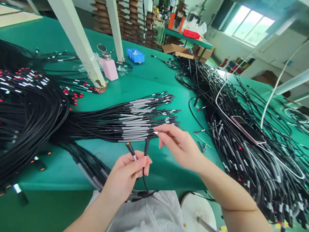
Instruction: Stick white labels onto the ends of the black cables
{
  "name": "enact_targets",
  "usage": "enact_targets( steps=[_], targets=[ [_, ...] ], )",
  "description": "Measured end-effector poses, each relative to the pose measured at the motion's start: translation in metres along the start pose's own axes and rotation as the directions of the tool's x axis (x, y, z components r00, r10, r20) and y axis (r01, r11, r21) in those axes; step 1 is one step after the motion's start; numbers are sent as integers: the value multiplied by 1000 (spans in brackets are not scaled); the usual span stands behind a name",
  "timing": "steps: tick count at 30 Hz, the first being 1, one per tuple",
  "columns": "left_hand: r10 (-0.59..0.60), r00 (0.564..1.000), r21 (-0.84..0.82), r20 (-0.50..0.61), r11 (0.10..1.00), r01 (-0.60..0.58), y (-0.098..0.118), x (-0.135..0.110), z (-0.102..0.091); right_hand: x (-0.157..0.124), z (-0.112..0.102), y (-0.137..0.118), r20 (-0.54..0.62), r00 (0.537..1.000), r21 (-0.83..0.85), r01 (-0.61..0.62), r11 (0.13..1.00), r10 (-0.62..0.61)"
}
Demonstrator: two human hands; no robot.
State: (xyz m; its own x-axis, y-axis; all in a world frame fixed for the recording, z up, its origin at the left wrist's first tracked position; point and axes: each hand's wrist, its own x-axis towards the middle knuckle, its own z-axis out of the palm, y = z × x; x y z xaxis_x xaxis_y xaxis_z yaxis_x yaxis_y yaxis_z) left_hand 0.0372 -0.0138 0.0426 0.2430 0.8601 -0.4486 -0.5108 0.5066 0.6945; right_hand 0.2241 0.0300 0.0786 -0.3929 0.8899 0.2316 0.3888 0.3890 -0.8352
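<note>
My left hand is closed around two black cable connectors. One connector shows an orange end and leans left; the other connector stands nearly upright, with its thin black cable hanging below my fingers. To the upper right, my right hand pinches a small whitish piece between thumb and forefinger, too small to identify. Just beyond both hands lies a bundle of black cables with grey ribbed sleeves and white-marked ends.
Black cables with red tips heap at the left. Another long cable pile runs along the right, with a phone on it. A pink bottle, blue bin and white posts stand on the green table.
</note>
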Motion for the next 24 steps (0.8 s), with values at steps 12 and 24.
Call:
enact_targets(
  steps=[12,24],
  targets=[
    [-31,999,54,-34,998,33,2,-5,-3,6,5,6,31,999,6,39,999,-40],
    [-49,999,18,-12,999,49,2,0,2,3,5,9,64,983,-131,177,975,-170]
  ],
)
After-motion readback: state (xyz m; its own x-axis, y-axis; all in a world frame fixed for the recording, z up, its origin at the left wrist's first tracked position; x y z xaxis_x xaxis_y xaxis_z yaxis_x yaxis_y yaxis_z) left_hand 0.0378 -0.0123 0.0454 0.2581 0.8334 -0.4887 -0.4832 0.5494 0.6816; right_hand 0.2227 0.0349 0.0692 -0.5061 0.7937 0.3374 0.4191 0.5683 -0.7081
